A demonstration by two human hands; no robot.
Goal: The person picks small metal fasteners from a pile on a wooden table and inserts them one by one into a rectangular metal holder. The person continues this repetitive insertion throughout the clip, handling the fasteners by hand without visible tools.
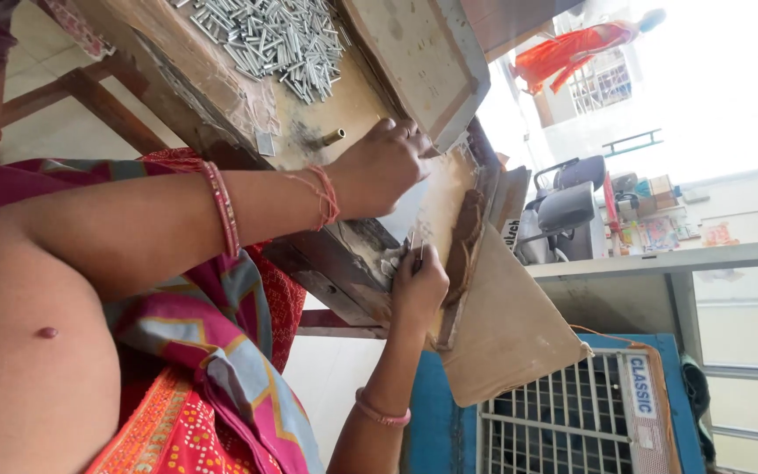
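The view is turned sideways, with a worn wooden workbench [221, 96] running from the top left. My left hand [383, 167], with red thread and bangles on the arm, has its fingers curled over the edge of a flat wooden board [449, 189] that leans on the bench. My right hand [418, 283] comes up from below and pinches a few thin metal pins [416, 246] against the board's lower edge. Beside my left wrist lies a small brass tube [333, 137]. A heap of short silvery metal tubes [278, 35] sits at the top of the bench.
A second wooden tray [423, 53] rests above the board. A cardboard sheet [511, 333] hangs below it, over a blue air cooler with a white grille [563, 421]. Bright windows, a chair and a cluttered shelf [651, 219] lie beyond. My patterned cloth [212, 369] fills the lower left.
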